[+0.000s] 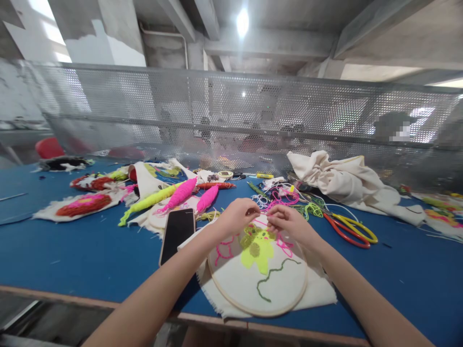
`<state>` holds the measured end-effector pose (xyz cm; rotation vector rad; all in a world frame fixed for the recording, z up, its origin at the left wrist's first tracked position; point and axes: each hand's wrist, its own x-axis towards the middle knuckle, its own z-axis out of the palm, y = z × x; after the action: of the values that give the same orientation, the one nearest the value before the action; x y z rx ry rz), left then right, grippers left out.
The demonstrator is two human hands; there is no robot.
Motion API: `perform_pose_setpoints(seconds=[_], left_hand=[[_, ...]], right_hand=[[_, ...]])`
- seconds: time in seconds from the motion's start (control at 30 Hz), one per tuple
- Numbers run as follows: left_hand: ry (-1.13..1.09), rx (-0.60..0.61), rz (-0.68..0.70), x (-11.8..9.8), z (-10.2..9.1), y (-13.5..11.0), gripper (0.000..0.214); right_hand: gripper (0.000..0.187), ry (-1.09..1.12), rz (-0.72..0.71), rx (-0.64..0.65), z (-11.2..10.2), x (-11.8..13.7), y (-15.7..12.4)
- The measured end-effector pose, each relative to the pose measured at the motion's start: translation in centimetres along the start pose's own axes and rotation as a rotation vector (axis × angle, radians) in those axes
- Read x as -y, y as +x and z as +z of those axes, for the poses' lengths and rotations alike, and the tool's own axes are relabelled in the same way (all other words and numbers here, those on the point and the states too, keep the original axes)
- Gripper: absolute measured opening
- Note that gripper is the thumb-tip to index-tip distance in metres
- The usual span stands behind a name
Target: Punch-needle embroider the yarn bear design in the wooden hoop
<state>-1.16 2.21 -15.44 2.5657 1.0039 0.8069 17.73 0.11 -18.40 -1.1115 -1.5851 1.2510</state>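
Left hand [241, 215]: pinching, unclear what
Right hand [286, 221]: seemingly pinching pink yarn [261, 222]
Stitching [257, 259]: likely readying, next needing slack

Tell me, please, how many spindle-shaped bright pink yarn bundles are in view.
2: a larger pink bundle beside the yellow-green yarn bundle, and a smaller pink bundle right of it, nearer the left hand. Others may be hidden.
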Motion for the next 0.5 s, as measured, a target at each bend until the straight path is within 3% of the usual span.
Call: perform_pose_setpoints(seconds=[0.1,0.23,0.33,0.5], left_hand=[[0.037,-0.002,-0.017,0.6,0.1,0.0,0.017],[0.107,-0.033,-0.144,1.6,0.1,-0.1,0.018],[0.145,-0.028,-0.204,1.7,0.2,-0.2,0.019],[0.143,0.044,-0.147,0.6,0.6,-0.3,0.020]], right_hand=[[0.025,-0.075,-0.047,-0.110,-0.2,0.4,-0.2],[0.013,-0.271,-0.121,-0.256,-0.5,0.7,-0.5],[0.009,-0.523,-0.261,-0.200,-0.5,0.5,-0.6],[0.011,-0.739,-0.532,-0.072,0.1,-0.1,-0.5]])
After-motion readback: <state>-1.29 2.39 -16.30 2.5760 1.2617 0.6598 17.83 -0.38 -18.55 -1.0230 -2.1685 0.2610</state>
